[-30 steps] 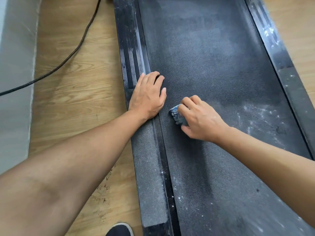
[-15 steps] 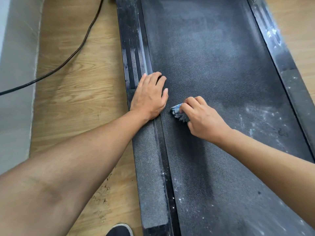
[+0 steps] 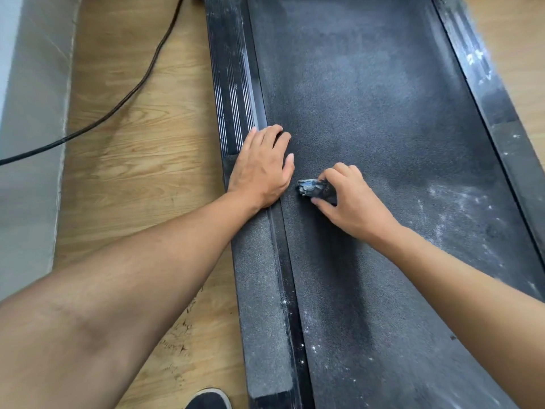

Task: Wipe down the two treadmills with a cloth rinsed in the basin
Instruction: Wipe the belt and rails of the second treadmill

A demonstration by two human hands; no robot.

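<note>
Head view: your right hand (image 3: 351,200) clutches the grimy, balled blue cloth (image 3: 309,187) on the treadmill belt (image 3: 368,98), left hand (image 3: 259,169) flat, released, both barely shifted since earlier.

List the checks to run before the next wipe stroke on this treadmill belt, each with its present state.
1. Cloth held in the right hand, fingers curled round it: ok.
2. Cloth down on the belt: ok.
3. Left hand resting flat across the left side rail and the belt's edge, clear of a stroke going right: ok.
4. Belt wiped clean: not ok, white dust lies on its right part.
5. Cloth wet enough: cannot tell.
6. Basin near for rinsing: cannot tell, none in view.
</note>
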